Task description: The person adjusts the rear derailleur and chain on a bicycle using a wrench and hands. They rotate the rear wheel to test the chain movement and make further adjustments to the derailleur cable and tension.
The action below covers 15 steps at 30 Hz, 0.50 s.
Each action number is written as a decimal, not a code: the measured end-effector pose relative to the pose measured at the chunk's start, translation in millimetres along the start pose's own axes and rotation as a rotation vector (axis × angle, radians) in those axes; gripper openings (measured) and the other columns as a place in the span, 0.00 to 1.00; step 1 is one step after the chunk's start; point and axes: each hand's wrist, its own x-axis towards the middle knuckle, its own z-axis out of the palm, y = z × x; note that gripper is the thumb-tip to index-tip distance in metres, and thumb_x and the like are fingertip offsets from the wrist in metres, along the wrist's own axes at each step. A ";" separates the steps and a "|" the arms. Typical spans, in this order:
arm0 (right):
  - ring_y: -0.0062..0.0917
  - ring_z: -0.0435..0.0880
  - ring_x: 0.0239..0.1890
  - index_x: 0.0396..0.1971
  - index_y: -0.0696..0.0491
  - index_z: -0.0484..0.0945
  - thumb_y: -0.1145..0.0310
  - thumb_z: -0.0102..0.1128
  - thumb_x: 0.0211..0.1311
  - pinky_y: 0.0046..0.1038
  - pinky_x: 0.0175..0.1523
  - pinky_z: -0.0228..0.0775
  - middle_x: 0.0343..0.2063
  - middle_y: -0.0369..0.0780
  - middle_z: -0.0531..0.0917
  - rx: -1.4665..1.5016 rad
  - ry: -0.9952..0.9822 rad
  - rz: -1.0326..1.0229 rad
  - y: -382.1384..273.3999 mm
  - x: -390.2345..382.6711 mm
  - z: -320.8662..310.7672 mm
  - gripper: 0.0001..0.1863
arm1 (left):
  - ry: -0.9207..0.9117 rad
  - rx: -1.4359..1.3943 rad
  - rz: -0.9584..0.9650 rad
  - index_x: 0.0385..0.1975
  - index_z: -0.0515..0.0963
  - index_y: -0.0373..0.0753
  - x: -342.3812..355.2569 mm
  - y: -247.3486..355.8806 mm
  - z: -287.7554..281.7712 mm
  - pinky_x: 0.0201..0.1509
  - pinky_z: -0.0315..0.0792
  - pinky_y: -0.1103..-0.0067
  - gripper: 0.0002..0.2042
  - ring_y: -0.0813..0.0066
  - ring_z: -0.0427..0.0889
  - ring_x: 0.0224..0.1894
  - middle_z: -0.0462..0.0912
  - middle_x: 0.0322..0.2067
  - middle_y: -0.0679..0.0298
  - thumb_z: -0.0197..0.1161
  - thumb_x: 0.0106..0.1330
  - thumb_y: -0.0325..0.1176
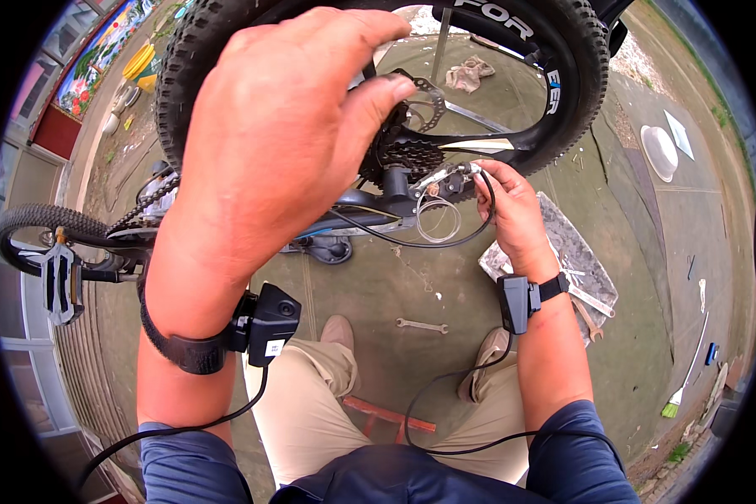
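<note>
A bicycle rear wheel with a knobbly black tyre point(596, 76) stands before me, its cassette point(413, 156) and rear derailleur point(454, 181) toward my side. My right hand point(514, 210) is closed, thumb and fingers pinching the black cable housing point(443, 244) where it meets the derailleur. Below that joint hangs a thin coiled wire point(420, 222). My left hand point(281, 126) is raised in front of the wheel, thumb and forefinger apart with nothing seen between them. It hides part of the wheel and frame. A pedal point(61, 277) juts out at far left.
A grey tray point(598, 262) of wrenches lies beside my right forearm. On the green ground sheet are an open-ended wrench point(422, 326), a rag point(470, 74), a white basin point(659, 153) and a green-bristled brush point(670, 409). A red stool bar point(391, 415) shows between my legs.
</note>
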 end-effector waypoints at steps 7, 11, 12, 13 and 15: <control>0.08 0.67 0.19 0.48 0.53 0.81 0.63 0.59 0.73 0.13 0.23 0.56 0.23 0.28 0.74 0.000 0.156 -0.031 -19.3 -18.9 1.1 0.12 | 0.291 0.048 -0.112 0.46 0.81 0.31 -69.7 -30.6 -87.5 0.54 0.75 0.80 0.09 0.75 0.84 0.45 0.87 0.43 0.60 0.65 0.67 0.21; 0.08 0.67 0.19 0.48 0.54 0.81 0.63 0.59 0.72 0.13 0.22 0.57 0.23 0.28 0.73 0.042 0.246 -0.075 -27.0 -35.0 -2.6 0.12 | 0.081 0.411 -0.363 0.48 0.81 0.35 -117.1 -37.6 -141.4 0.57 0.74 0.75 0.12 0.65 0.84 0.50 0.86 0.46 0.57 0.66 0.67 0.29; 0.08 0.67 0.19 0.48 0.54 0.81 0.64 0.59 0.72 0.13 0.22 0.57 0.23 0.28 0.73 0.049 0.256 -0.081 -31.0 -40.0 -1.3 0.12 | 0.030 0.483 -0.420 0.48 0.81 0.36 -126.3 -38.3 -153.2 0.57 0.73 0.73 0.12 0.63 0.83 0.52 0.85 0.47 0.56 0.67 0.67 0.30; 0.09 0.67 0.19 0.48 0.54 0.80 0.64 0.59 0.72 0.13 0.22 0.57 0.23 0.28 0.73 0.055 0.267 -0.086 -34.1 -46.2 1.2 0.12 | -0.034 0.554 -0.411 0.49 0.81 0.37 -135.3 -40.7 -164.1 0.58 0.73 0.72 0.13 0.61 0.82 0.53 0.85 0.48 0.55 0.66 0.67 0.31; 0.09 0.68 0.18 0.49 0.55 0.80 0.64 0.58 0.73 0.13 0.22 0.57 0.22 0.28 0.73 0.031 0.291 -0.080 -38.1 -60.3 6.4 0.13 | -0.155 0.696 -0.401 0.49 0.81 0.38 -153.6 -47.2 -182.4 0.59 0.72 0.68 0.13 0.57 0.81 0.56 0.84 0.50 0.53 0.66 0.67 0.33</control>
